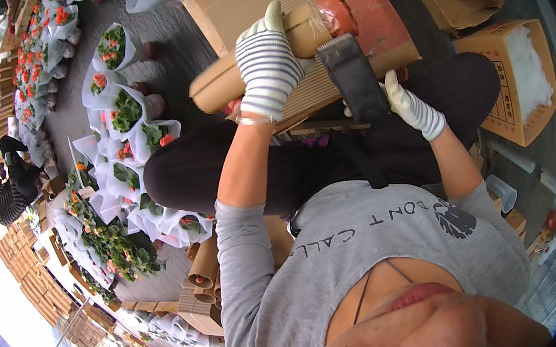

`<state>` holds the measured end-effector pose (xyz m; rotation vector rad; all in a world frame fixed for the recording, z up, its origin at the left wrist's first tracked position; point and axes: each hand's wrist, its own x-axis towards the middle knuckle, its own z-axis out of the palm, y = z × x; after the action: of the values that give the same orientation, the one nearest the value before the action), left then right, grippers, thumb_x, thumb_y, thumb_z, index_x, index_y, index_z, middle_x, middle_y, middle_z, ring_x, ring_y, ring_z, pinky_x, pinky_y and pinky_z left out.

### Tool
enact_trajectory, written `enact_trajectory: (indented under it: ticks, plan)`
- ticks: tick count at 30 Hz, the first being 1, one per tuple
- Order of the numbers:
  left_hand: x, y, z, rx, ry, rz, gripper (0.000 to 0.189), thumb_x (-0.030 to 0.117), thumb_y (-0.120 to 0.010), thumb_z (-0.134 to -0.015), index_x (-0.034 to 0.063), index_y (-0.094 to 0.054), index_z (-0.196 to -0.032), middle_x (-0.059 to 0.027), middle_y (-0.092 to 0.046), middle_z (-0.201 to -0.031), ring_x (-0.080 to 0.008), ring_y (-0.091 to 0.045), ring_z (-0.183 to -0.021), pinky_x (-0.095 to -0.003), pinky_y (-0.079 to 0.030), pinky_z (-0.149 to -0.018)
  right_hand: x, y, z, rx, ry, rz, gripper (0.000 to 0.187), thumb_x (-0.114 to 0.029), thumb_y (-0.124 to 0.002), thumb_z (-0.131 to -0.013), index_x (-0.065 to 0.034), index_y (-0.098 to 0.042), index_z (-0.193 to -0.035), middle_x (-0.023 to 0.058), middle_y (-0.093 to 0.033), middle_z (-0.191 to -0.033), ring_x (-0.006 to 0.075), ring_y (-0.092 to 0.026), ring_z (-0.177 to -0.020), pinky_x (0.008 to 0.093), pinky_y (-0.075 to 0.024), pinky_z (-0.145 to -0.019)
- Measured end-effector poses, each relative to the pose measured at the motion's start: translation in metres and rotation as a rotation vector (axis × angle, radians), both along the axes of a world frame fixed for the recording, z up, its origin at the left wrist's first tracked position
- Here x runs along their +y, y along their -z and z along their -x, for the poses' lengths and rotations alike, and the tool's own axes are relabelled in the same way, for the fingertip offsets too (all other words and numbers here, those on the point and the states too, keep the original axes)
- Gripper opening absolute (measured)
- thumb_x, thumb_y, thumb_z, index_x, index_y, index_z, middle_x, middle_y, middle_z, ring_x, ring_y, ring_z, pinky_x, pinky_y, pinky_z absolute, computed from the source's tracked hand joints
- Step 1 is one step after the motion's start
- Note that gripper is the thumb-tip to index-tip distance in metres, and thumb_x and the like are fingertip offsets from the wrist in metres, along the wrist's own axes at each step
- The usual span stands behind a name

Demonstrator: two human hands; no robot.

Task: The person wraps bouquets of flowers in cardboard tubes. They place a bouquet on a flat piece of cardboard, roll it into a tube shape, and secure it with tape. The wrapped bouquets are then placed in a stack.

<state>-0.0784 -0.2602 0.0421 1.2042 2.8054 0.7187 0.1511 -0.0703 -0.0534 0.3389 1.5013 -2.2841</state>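
My left hand [269, 70], in a white glove with dark stripes, grips a rolled brown cardboard sleeve [217, 83]. At the sleeve's far right end sits a reddish-brown plant pot [336, 13] with clear film or tape over it. My right hand [414, 107], gloved alike, holds a black tape dispenser [354, 78]. Its toothed edge is up against or just beside the sleeve near the pot; whether they touch I cannot tell. Beneath the sleeve lies a corrugated cardboard sheet [257, 7] on a work surface before my knees.
Potted flowers in white paper wraps [119, 112] stand on the floor to my left. An open carton [499, 89] with white filling is at my right. Beyond it, another carton [471, 9] holds rolled sleeves. More sleeves [201, 271] stand behind my left elbow. A person [5, 199] sits far left.
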Motion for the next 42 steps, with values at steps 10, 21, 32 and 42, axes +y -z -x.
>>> enact_trajectory:
  ticks: [10,21,32,42]
  plan:
    - [-0.025,-0.061,-0.033,0.264,0.283,0.018,0.083,0.017,-0.092,-0.049,0.0087,-0.058,-0.124,-0.0106,-0.068,-0.118,-0.0312,-0.064,-0.112,-0.0443,-0.048,-0.098,0.076,-0.076,0.235,0.236,0.253,0.454,0.106,-0.091,-0.037,-0.083,0.0017,-0.058,-0.131,0.0198,-0.070,-0.117,0.0324,-0.069,-0.104,0.0434,-0.0556,-0.092]
    - [-0.008,0.043,0.022,-0.321,0.013,0.382,0.094,0.040,-0.096,-0.054,0.0022,-0.059,-0.132,-0.0198,-0.073,-0.112,-0.0348,-0.070,-0.107,-0.0410,-0.054,-0.094,-0.067,-0.086,-0.007,0.102,0.321,0.102,0.049,-0.035,-0.074,-0.091,0.0050,-0.063,-0.115,0.0098,-0.069,-0.089,0.0152,-0.065,-0.069,0.0301,-0.0558,-0.066]
    - [-0.059,0.048,0.011,0.021,-0.161,0.242,0.087,0.044,-0.093,-0.056,0.0029,-0.062,-0.127,-0.0199,-0.065,-0.119,-0.0353,-0.059,-0.118,-0.0410,-0.049,-0.101,0.021,-0.135,0.041,0.064,0.269,-0.785,0.029,-0.023,-0.068,-0.089,0.0050,-0.067,-0.095,0.0124,-0.071,-0.075,0.0175,-0.071,-0.069,0.0334,-0.0568,-0.065]
    - [-0.135,0.058,-0.016,-0.642,-0.688,-0.804,0.042,0.035,-0.077,-0.090,-0.0016,-0.071,-0.108,-0.0054,-0.073,-0.095,-0.0155,-0.064,-0.086,-0.0329,-0.052,-0.080,0.043,0.002,0.128,0.523,0.241,-1.803,0.041,-0.023,-0.073,-0.084,-0.0022,-0.065,-0.119,0.0226,-0.071,-0.106,0.0409,-0.065,-0.101,0.0493,-0.0495,-0.092]
